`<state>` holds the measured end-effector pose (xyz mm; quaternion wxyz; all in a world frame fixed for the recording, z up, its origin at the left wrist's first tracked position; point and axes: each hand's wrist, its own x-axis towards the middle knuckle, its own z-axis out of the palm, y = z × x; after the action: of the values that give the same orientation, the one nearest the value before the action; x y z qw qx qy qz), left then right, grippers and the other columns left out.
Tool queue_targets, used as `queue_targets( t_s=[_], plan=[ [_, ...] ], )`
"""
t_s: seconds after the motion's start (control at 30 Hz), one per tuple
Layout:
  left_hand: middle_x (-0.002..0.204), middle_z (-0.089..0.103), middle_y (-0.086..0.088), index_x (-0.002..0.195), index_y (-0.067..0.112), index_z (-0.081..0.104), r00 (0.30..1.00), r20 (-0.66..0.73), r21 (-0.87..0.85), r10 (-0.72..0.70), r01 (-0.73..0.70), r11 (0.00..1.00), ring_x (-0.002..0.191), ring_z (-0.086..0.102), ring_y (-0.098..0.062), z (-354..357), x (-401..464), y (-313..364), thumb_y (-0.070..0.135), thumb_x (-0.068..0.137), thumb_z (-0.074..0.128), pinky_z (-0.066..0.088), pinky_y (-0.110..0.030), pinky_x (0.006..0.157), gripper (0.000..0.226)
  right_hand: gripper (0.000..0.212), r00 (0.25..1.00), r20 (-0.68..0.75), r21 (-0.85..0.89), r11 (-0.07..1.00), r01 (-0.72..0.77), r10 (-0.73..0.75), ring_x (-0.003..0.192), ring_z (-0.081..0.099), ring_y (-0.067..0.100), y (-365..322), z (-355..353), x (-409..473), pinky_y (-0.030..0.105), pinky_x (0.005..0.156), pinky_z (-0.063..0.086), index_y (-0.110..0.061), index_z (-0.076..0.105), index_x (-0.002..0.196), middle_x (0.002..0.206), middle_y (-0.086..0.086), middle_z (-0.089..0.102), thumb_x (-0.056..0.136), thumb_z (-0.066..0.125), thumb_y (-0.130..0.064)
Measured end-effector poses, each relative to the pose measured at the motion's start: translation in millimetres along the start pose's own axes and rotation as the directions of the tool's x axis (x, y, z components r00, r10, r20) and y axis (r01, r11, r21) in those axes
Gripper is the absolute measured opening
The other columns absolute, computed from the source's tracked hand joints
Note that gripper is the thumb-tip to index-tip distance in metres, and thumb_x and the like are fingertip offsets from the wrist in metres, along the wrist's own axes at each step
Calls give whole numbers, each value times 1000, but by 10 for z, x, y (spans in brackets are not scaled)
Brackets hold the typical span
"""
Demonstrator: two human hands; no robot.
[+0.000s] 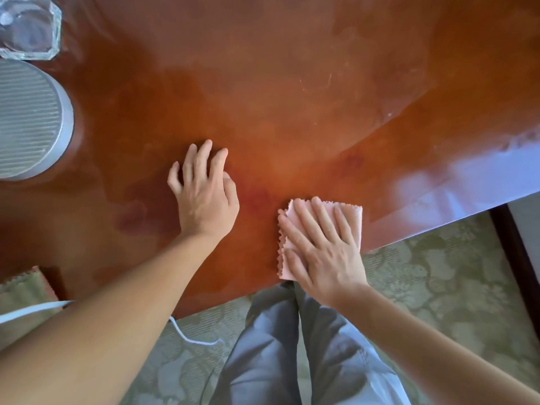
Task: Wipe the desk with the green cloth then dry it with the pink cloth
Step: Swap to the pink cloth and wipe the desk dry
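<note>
Bare forearms fill the lower frame, both cut off by its bottom edge, with grey trouser legs [292,346] between them over a green patterned carpet [438,287]. At about 5 o'clock from the picture's middle, the right hand [318,249] lies flat, fingers straight, pressing the pink cloth [350,217] onto the reddish-brown counter [292,97] close to its near edge; the palm hides most of the folded cloth, so only its zigzag edges and far corner show. The left hand [204,188], at 7 o'clock, rests its fingertips on the bare wood, fingers relaxed and slightly bent, holding nothing. The green cloth [23,290] sits at 8 o'clock at the counter's near edge, partly covered by the left arm and cut by the frame. A white cable [190,334] trails beneath. At 9 o'clock stands a round ribbed grey object [29,118], unidentifiable; at 10 o'clock, a clear glass dish [29,27], partly cropped.
</note>
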<state>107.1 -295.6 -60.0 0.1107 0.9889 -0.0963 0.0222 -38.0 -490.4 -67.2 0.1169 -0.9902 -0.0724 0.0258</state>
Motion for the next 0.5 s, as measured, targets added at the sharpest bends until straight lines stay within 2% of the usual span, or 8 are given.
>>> queue_targets(
  t_s=[0.13,0.23,0.33,0.43,0.5],
  plan=[
    [156,45,-9,139,16,57,1000,4,-41,25,-25,999,149,35,-33,-51,57,66,19,99,46,19,-57,118,41,56,995,57,-38,995,87,-85,156,20,30,288,-104,67,53,126,13,-31,32,160,168,4,28,107,30,-47],
    [160,40,-7,143,19,54,995,57,-67,81,-77,995,152,28,-30,-44,226,322,25,100,42,16,-54,119,45,55,999,-7,-45,998,-49,49,155,22,33,534,-214,502,53,126,16,-28,36,159,166,7,32,107,31,-45],
    [166,28,-4,151,23,44,985,120,-52,124,-119,992,156,18,-28,41,373,588,30,103,39,13,-55,121,49,58,986,6,-50,985,-167,168,158,13,30,645,-303,972,50,127,9,-31,28,161,170,4,23,106,24,-48],
    [168,23,-4,155,25,38,983,127,-40,136,-132,990,157,13,-28,138,523,735,33,105,36,11,-56,121,50,58,984,-1,-70,981,-178,179,159,8,29,595,-283,993,48,128,4,-30,24,163,171,4,18,107,22,-47],
    [169,22,-5,156,26,36,979,131,-26,154,-152,988,157,13,-29,187,607,772,36,106,34,11,-57,121,51,57,993,-9,-63,991,-120,120,159,8,30,502,-220,639,50,128,6,-28,25,163,170,5,19,109,24,-45]
  ],
)
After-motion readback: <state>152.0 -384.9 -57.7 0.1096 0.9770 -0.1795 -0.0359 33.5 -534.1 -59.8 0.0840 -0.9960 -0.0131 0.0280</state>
